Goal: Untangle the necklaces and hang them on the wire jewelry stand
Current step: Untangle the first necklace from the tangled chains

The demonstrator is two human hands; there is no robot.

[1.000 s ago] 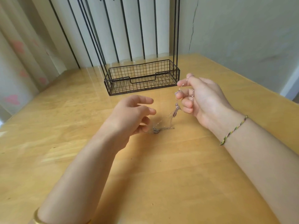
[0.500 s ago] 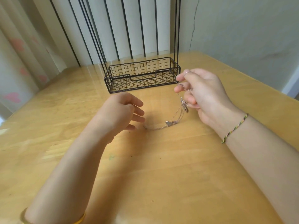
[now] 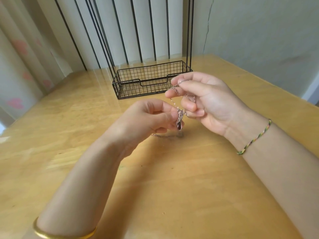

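Observation:
A knot of thin silver necklace chains (image 3: 179, 115) with a dark red pendant (image 3: 179, 126) hangs between my two hands above the wooden table (image 3: 155, 178). My right hand (image 3: 203, 100) pinches the chain's upper part between thumb and fingers. My left hand (image 3: 148, 118) pinches the tangled clump just above the pendant. A loose tail of chain (image 3: 164, 135) trails on the table under my left hand. The black wire jewelry stand (image 3: 148, 80) sits just behind my hands, its basket base on the table and its thin upright rods running out of the top of the frame.
Pale vertical blinds and a curtain (image 3: 25, 49) hang behind the table's far edge. A grey wall (image 3: 259, 31) borders the table on the right. I wear a gold bangle (image 3: 63, 235) on my left wrist and a braided cord bracelet (image 3: 255, 138) on my right.
My right hand lifted the chain higher. My left hand, open before, rose off the table and took hold of the tangled clump by the pendant. Most of the chain left the table.

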